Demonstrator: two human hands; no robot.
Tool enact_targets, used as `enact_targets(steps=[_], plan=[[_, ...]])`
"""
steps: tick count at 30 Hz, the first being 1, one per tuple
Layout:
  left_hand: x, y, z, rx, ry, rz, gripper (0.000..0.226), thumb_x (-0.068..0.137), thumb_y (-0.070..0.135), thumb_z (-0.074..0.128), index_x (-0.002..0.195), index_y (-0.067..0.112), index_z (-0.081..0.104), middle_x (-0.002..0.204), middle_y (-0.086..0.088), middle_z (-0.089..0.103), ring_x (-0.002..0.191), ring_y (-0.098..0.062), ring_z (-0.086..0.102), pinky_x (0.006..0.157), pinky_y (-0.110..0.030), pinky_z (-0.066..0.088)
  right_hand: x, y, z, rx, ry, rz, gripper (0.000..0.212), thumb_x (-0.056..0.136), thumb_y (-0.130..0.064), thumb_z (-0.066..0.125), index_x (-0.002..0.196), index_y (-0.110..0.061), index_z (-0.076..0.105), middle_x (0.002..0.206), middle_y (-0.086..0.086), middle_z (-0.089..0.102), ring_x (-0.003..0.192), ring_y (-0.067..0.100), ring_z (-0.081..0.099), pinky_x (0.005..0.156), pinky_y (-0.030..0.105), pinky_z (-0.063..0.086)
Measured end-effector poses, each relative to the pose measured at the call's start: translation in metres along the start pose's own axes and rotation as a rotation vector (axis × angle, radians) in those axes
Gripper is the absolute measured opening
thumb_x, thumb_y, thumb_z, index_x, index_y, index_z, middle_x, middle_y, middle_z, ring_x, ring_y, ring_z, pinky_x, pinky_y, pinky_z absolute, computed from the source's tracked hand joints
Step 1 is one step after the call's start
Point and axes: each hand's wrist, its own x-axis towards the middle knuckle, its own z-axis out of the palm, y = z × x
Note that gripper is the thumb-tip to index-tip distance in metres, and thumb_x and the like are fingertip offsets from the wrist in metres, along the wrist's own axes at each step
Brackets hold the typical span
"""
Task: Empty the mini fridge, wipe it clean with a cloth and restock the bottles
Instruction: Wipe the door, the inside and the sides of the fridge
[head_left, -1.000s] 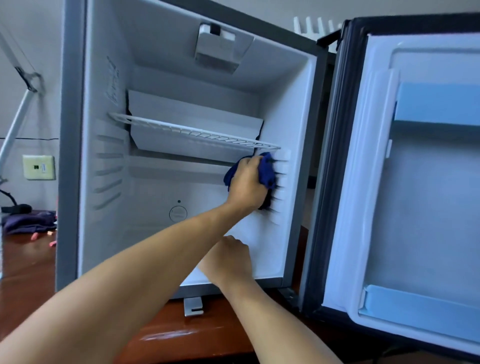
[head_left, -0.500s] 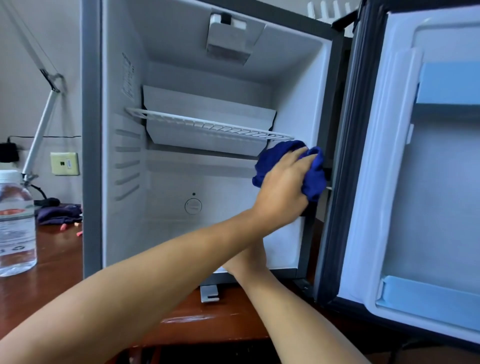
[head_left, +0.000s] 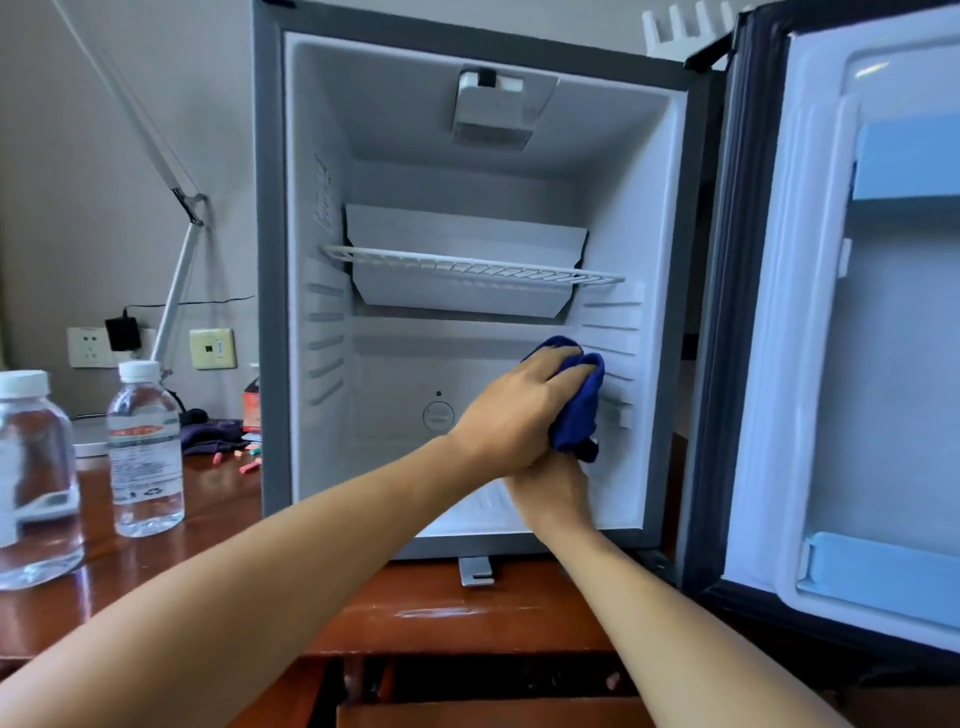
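Head view: the left hand (head_left: 511, 415), fingers clamped on the blue cloth (head_left: 576, 402), has dropped from the mini fridge (head_left: 270, 260) front edge back onto the inner right wall, under the wire shelf (head_left: 467, 267). The right hand (head_left: 553, 493) rests low inside, its fingers hidden. Two bottles (head_left: 145, 447) now stand near the desk (head_left: 218, 530) left edge.

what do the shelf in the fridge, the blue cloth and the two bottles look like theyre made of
Shelf: thin parallel rods, probably white-coated metal wire. Cloth: soft dark blue fabric, bunched and creased in the left hand; the weave is too blurred to tell. Bottles: clear, glossy, likely thin plastic, with white caps.
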Motion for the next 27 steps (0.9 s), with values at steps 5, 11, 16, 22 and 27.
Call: enact_targets(steps=[5, 11, 16, 22, 27], plan=[[-0.005, -0.004, -0.03, 0.138, 0.117, -0.01, 0.059, 0.087, 0.015, 0.074, 0.143, 0.011, 0.055, 0.148, -0.011, 0.052, 0.135, -0.03, 0.049, 0.076, -0.051, 0.06, 0.003, -0.003, -0.024, 0.896, -0.202, 0.098, 0.016, 0.071, -0.005, 0.073, 0.079, -0.017, 0.066, 0.083, 0.014, 0.067, 0.077, 0.026, 0.066, 0.078, 0.038, 0.056], [-0.011, -0.011, -0.053, 0.154, 0.223, -0.124, 0.061, 0.08, 0.021, 0.074, 0.139, 0.018, 0.059, 0.141, 0.001, 0.06, 0.124, -0.023, 0.058, 0.08, -0.042, 0.058, 0.005, -0.016, -0.085, 1.302, -0.385, 0.026, 0.05, 0.08, -0.042, 0.069, 0.12, -0.013, 0.07, 0.123, 0.015, 0.07, 0.112, 0.039, 0.063, 0.098, 0.068, 0.047], [-0.011, 0.016, -0.066, -0.085, -0.166, -0.051, 0.044, 0.083, 0.043, 0.068, 0.118, 0.021, 0.053, 0.13, 0.009, 0.05, 0.107, -0.009, 0.051, 0.082, -0.038, 0.051, 0.015, -0.056, -0.098, 1.087, -0.35, 0.098, 0.052, 0.074, -0.034, 0.085, 0.118, -0.013, 0.066, 0.107, 0.012, 0.069, 0.089, 0.027, 0.071, 0.082, 0.047, 0.056], [0.01, 0.007, -0.11, -0.088, 0.085, 0.023, 0.079, 0.082, 0.056, 0.051, 0.151, 0.017, 0.045, 0.161, 0.0, 0.032, 0.151, -0.017, 0.027, 0.1, -0.038, 0.048, 0.032, -0.115, -0.134, 1.125, -0.07, -0.191, 0.024, 0.079, 0.005, 0.078, 0.101, -0.005, 0.074, 0.093, 0.012, 0.075, 0.083, 0.025, 0.071, 0.079, 0.038, 0.06], [0.018, -0.034, -0.121, 0.225, 0.252, -0.172, 0.078, 0.082, 0.046, 0.059, 0.142, -0.003, 0.045, 0.142, -0.018, 0.045, 0.133, -0.036, 0.041, 0.11, -0.043, 0.041, 0.095, -0.155, -0.139, 0.566, 0.443, -0.289, 0.018, 0.085, -0.019, 0.071, 0.101, -0.026, 0.074, 0.078, -0.016, 0.067, 0.067, 0.0, 0.061, 0.065, 0.013, 0.047]])
